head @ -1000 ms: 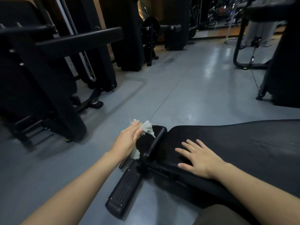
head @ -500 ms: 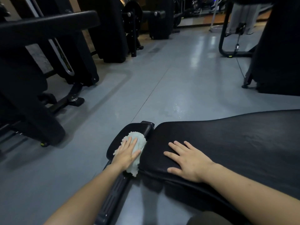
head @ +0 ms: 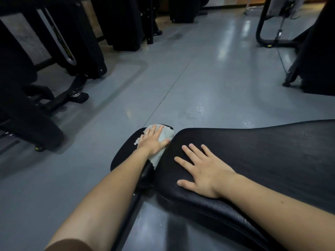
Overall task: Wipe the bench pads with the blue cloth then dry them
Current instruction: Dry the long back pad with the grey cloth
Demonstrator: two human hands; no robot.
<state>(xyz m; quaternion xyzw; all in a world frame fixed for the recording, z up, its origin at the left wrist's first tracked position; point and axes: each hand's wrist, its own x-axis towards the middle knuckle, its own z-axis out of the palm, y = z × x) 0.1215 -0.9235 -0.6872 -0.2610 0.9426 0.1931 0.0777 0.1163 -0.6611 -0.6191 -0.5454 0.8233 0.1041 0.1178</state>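
I am pressing the cloth (head: 164, 135) onto the small pad (head: 125, 151) with flat left fingers (head: 155, 130), right hand (head: 203, 171) splayed bracing the main pad (head: 272, 151); even pressure advisable, covering edges.

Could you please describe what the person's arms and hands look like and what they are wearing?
Both forearms are bare, as are the left hand and right hand: no gloves, rings, watch or bands show. A brown sleeve edge shows on the left upper arm at the bottom of the frame.
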